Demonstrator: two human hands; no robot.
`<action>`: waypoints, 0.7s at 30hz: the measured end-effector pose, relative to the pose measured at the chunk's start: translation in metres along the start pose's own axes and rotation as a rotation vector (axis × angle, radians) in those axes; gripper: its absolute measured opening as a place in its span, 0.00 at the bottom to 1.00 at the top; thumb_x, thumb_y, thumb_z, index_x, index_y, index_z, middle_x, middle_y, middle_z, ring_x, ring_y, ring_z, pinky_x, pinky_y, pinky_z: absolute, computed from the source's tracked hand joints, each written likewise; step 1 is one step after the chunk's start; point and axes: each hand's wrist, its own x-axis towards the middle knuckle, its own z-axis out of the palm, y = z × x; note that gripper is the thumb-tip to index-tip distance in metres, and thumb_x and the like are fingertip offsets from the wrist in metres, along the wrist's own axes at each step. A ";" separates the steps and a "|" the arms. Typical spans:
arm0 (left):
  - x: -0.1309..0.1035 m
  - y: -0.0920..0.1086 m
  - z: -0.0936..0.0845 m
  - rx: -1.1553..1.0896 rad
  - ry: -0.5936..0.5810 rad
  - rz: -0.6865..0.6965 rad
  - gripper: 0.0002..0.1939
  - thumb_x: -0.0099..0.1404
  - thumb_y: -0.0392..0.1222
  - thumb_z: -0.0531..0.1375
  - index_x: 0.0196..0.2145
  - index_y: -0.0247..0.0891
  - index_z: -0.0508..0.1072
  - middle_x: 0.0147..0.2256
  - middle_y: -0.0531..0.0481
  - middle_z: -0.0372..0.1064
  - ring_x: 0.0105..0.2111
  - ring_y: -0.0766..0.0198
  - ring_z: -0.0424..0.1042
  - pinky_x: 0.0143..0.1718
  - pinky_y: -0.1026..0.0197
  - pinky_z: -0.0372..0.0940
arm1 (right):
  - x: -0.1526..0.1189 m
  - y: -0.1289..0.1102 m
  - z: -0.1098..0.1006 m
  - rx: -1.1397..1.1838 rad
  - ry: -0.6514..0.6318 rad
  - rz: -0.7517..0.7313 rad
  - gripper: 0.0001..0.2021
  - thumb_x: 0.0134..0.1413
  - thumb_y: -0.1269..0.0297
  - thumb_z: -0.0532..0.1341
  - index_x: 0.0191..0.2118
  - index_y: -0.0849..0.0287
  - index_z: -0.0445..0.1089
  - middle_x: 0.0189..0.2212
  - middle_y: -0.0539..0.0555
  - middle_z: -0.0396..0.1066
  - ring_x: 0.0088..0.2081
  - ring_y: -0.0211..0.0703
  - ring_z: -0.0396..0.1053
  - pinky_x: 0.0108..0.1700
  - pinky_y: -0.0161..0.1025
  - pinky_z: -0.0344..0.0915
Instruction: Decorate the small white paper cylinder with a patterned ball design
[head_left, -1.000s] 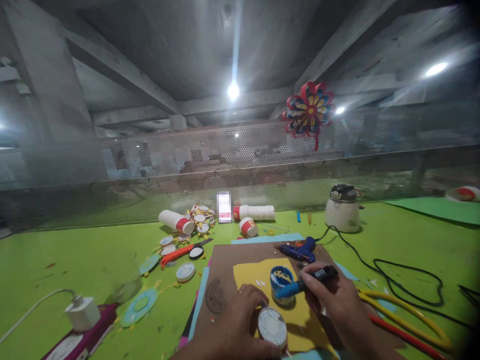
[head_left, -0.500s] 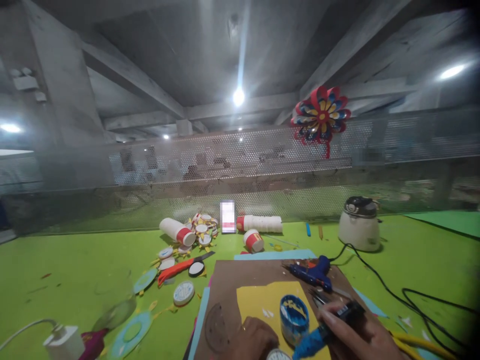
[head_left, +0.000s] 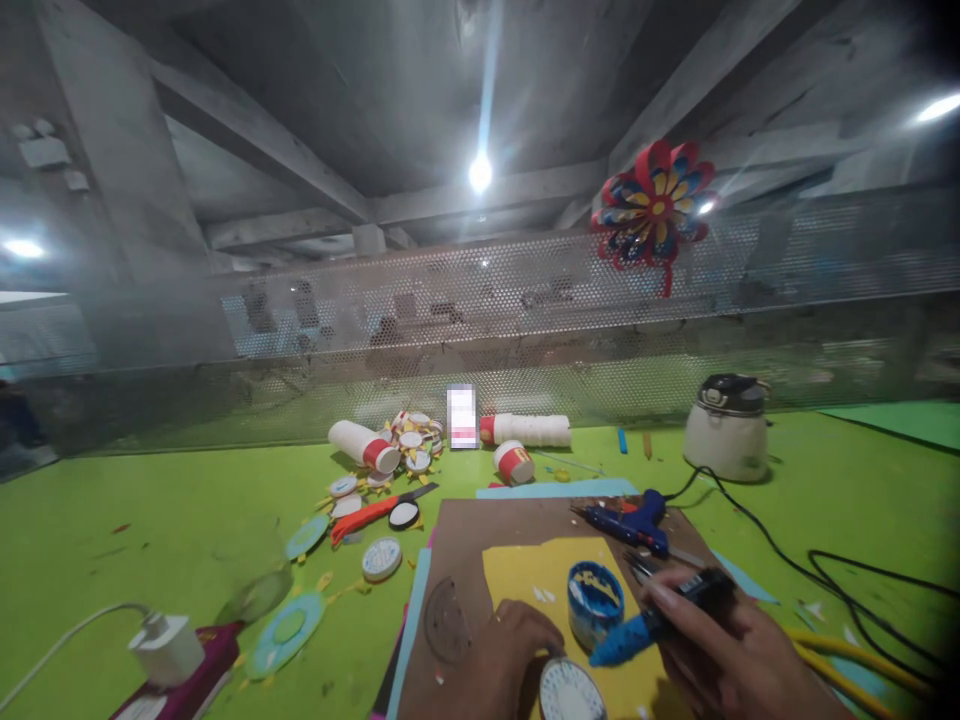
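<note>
At the bottom centre my left hand is closed, its curled fingers at the edge of a round white paper disc with blue marks. My right hand grips a thick blue-and-black marker. The marker's blue end points down and left, just above the disc. Between the hands stands an open jar of blue paint, smeared around its rim, on a yellow sheet. Behind my right fingers lies a dark, pointed metal tool, partly hidden. A clear protractor lies left of my left hand.
A blue glue gun lies on the brown board, its cable running right. At left are an orange utility knife, paper discs and a power strip. Paper cups, a phone and a white pot stand farther back.
The camera view has tilted down, so more of the disc shows. The marker's blue end stays close to the disc, and both hands keep their hold.
</note>
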 end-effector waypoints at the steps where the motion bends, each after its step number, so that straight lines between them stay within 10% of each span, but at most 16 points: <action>1: -0.003 0.009 -0.002 0.003 -0.039 -0.022 0.28 0.57 0.64 0.64 0.44 0.40 0.69 0.47 0.40 0.70 0.48 0.51 0.69 0.50 0.52 0.63 | -0.002 -0.006 0.002 0.023 0.001 0.023 0.20 0.34 0.49 0.74 0.29 0.57 0.70 0.14 0.45 0.60 0.16 0.35 0.58 0.17 0.33 0.56; 6: -0.014 0.049 -0.016 0.012 0.008 -0.154 0.28 0.55 0.53 0.69 0.49 0.39 0.67 0.49 0.43 0.66 0.48 0.54 0.67 0.51 0.52 0.63 | -0.016 -0.044 0.012 -0.097 -0.071 -0.024 0.18 0.38 0.53 0.73 0.27 0.60 0.68 0.16 0.44 0.59 0.18 0.31 0.53 0.19 0.30 0.53; 16: -0.007 0.052 -0.023 0.105 -0.064 -0.104 0.23 0.58 0.52 0.66 0.47 0.39 0.67 0.48 0.44 0.66 0.47 0.52 0.67 0.50 0.48 0.64 | -0.010 -0.069 0.013 -0.210 -0.421 -0.083 0.07 0.49 0.64 0.66 0.34 0.60 0.76 0.23 0.48 0.70 0.25 0.35 0.66 0.30 0.34 0.64; 21: -0.006 0.055 -0.024 0.088 -0.080 -0.110 0.23 0.59 0.50 0.65 0.48 0.38 0.67 0.49 0.43 0.66 0.49 0.51 0.66 0.51 0.47 0.64 | -0.004 -0.057 0.011 -0.131 -0.333 -0.078 0.09 0.49 0.59 0.67 0.28 0.60 0.74 0.15 0.44 0.61 0.17 0.31 0.56 0.21 0.32 0.57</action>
